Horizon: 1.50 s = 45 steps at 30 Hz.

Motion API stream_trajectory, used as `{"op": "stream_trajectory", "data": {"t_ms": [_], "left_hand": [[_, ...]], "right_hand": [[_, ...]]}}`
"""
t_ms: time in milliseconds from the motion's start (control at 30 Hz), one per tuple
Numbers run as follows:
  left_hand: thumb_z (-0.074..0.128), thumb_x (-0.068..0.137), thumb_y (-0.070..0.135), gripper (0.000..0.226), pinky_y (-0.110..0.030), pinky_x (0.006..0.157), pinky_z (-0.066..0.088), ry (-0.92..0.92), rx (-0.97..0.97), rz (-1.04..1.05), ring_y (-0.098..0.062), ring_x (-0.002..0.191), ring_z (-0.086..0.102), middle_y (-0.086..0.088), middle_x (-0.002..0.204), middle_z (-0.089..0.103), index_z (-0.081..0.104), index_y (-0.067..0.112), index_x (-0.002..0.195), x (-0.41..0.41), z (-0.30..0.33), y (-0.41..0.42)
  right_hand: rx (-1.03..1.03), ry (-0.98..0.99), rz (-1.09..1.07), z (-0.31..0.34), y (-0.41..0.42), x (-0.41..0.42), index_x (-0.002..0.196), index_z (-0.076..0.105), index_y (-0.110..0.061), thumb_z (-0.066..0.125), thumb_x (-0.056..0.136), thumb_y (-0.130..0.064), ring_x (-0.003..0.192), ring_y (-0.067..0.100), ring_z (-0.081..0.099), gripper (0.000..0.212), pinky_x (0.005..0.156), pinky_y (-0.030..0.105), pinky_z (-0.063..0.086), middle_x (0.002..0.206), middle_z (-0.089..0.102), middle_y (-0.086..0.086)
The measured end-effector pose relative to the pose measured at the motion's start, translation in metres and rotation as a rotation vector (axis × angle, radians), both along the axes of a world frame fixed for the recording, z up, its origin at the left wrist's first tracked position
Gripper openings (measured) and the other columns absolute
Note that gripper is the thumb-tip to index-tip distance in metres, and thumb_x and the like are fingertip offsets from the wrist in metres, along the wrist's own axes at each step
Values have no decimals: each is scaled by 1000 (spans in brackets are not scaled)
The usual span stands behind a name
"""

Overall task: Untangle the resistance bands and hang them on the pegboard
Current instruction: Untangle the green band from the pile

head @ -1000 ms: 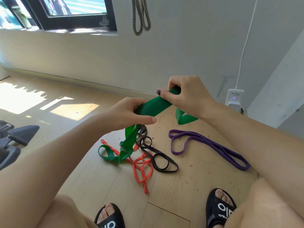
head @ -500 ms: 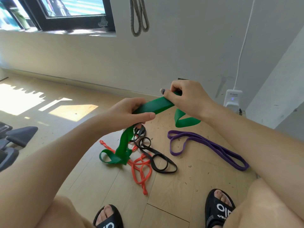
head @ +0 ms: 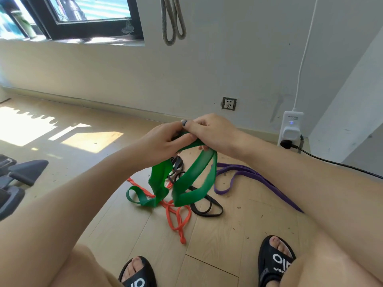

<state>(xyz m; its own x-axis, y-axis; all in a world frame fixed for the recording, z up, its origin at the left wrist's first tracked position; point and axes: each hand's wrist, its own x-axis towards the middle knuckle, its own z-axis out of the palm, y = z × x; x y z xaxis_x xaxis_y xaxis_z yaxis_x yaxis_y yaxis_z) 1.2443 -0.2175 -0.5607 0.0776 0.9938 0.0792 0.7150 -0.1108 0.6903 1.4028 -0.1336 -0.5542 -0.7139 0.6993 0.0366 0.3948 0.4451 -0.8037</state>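
Both hands meet above the pile of bands on the wooden floor (head: pixel 217 228), and each pinches the green band (head: pixel 192 179). The left hand (head: pixel 163 141) curls its fingers round the band's top edge; the right hand (head: pixel 213 131) clamps thumb and fingers on the same bunched stretch, touching the left.

From that grip the green band hangs in two wide loops. Its lower folds trail to the floor and lie across the orange band (head: pixel 178 222) and the black band (head: pixel 207 210), which cross each other just below the green one. Whether the green band is threaded through them or only draped over cannot be told. The purple band (head: pixel 248 177) lies flat to the right of the green band, apparently free of the knot. A grey band (head: pixel 173 21) hangs on the wall well above the green one; the pegboard itself is not in view.

The green band looks light, floppy and stretchy, a flat strip that twists easily and slides on itself. A pinch across its full width, near the top of a loop, should keep it from rolling into a cord. Lifting slowly would likely show whether the orange and black bands come up with it.
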Motion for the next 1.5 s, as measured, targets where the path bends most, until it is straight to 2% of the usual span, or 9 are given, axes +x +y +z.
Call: {"op": "stream_trajectory", "data": {"t_ms": [133,367,500,667,833,967,1100,1267,1500], "left_hand": [[67,91,50,16,-22,56,39,90,-2,-96,-3,57,47,15,69,56,54,42,95,-11,0,-1],[63,78,70,41,-30,60,39,141,11,34,-5,56,44,18,64,49,59,31,91,-28,-8,5],[64,80,71,42,-20,50,35,138,79,47,-6,50,44,12,58,49,60,29,82,-24,-7,2],[67,88,54,39,-17,48,37,254,95,113,-8,51,46,4,63,53,69,16,96,-19,-3,0],[72,88,44,22,-18,48,41,185,135,118,-5,49,52,7,58,55,61,28,78,-4,4,0],[76,87,38,22,-32,57,52,91,108,93,-11,55,62,2,63,63,67,18,88,-7,4,0],[71,94,26,10,-23,69,52,-144,-60,-14,-3,69,62,18,68,61,65,31,86,-15,-3,-3],[73,84,51,20,-29,61,37,-79,-59,62,-7,56,43,13,59,45,62,41,71,-27,-9,-4],[76,88,36,23,-27,57,53,37,-22,110,-10,53,62,3,59,64,64,17,82,-15,-2,-3]], "right_hand": [[37,85,-61,10,5,2,72,64,1,59,102,-37,51,13,50,49,47,15,41,64,48,9],[169,243,-152,28,13,15,57,43,-10,67,96,-36,50,12,30,52,52,26,26,52,30,-4],[346,109,-161,25,16,21,53,42,-16,66,96,-40,47,10,30,55,49,21,24,48,31,-8],[158,-77,-102,12,21,30,64,51,-16,50,102,-56,48,5,40,55,59,30,32,48,45,-13],[91,-72,-5,7,10,17,81,65,-29,42,103,-61,74,7,59,45,73,33,46,79,70,-8],[151,44,-25,13,3,6,72,63,-14,61,99,-47,57,9,43,43,58,29,33,62,48,-5],[109,214,-108,25,6,12,70,60,-1,71,91,-36,59,12,40,43,61,33,31,62,42,2],[127,201,-160,26,13,28,61,60,-12,71,93,-37,52,9,35,42,53,23,27,51,36,-9],[64,52,-88,16,12,28,86,70,-23,57,100,-50,70,8,57,32,71,31,44,81,71,0]]}}
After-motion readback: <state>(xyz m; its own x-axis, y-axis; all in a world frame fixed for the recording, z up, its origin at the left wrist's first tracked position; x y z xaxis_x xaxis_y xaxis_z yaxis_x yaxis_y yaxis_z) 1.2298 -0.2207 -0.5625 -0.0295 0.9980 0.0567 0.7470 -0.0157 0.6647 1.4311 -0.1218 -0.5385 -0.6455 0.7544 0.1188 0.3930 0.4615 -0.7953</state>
